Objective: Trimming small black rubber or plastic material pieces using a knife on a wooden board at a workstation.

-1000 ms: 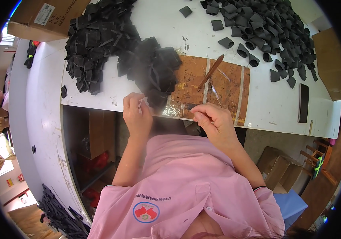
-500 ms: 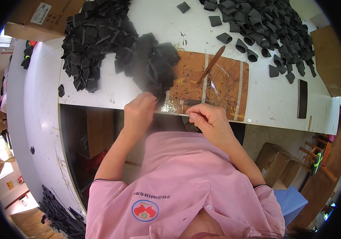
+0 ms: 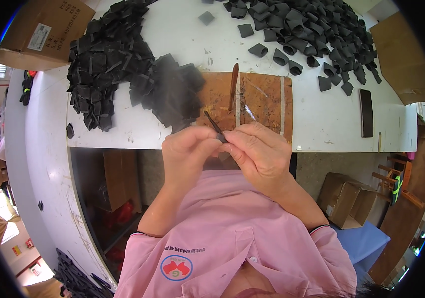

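Observation:
Close together at the table's front edge, my left hand (image 3: 187, 151) and my right hand (image 3: 261, 153) pinch one narrow black fabric-like piece (image 3: 214, 123) between their fingertips. Its far end points up and left; the rest is hidden by my fingers. Just beyond lies a worn brown board (image 3: 267, 99) with pale tape strips. A slim brown stick (image 3: 233, 87) stands up from it. Left of the board, a heap of flat black pieces (image 3: 108, 64) spreads over the table and partly covers the board's left side.
At the far right is a pile of black tube-shaped pieces (image 3: 316, 30). A dark phone-like slab (image 3: 366, 113) lies on the white table (image 3: 321, 134). Cardboard boxes stand at the back left (image 3: 46, 35) and back right (image 3: 406, 64). Another box (image 3: 349, 198) sits below on the right.
My hands, apart before, have come together, with my left hand shifted rightward. A black piece now shows between them. The whole view has also shifted slightly.

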Demonstrator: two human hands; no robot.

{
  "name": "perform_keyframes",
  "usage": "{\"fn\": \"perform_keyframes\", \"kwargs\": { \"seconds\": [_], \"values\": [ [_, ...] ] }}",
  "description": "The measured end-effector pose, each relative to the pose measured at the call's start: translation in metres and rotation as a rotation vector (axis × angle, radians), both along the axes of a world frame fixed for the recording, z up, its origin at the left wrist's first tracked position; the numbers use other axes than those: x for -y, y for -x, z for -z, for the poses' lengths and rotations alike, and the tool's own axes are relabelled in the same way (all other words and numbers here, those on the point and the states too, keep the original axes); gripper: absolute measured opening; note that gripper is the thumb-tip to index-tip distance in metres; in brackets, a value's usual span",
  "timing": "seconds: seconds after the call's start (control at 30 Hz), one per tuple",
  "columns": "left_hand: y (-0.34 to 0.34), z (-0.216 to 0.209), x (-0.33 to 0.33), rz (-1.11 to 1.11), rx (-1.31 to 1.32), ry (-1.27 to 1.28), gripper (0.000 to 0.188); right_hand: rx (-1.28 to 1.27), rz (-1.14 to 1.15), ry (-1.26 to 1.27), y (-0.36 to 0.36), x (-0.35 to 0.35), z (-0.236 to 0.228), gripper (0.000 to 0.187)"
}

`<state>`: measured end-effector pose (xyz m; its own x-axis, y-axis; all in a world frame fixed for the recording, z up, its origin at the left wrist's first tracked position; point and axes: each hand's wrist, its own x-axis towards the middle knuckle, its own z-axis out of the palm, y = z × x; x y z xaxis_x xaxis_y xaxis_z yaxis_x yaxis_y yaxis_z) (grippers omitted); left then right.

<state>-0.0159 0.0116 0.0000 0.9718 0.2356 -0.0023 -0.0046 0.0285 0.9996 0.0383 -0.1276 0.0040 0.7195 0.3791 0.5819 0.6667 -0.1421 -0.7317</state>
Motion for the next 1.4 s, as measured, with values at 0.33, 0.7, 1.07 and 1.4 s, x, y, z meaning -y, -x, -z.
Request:
{"fn": "perform_keyframes", "kwargs": {
  "seconds": [0.33,0.7,1.07,1.4],
  "values": [
    [-0.014,0.001,0.032,-0.302,0.08,-0.284,0.003,0.314,0.22,0.263,-0.009,-0.007,0.019,0.019],
    [-0.017,-0.011,0.023,-0.112,0.05,0.164,0.018,-1.603,-0.532,-0.844,-0.016,0.011,-0.001,0.008],
    [-0.056,-0.066,-0.004,0.307,-0.018,1.558,0.02,-1.033,-0.61,-0.286,-0.077,-0.004,-0.067,0.025],
    [-0.068,-0.046,0.011,-0.223,0.383,-0.117,0.031,-0.647,-0.22,-0.027,-0.073,-0.001,-0.036,0.017]
  ]
}}
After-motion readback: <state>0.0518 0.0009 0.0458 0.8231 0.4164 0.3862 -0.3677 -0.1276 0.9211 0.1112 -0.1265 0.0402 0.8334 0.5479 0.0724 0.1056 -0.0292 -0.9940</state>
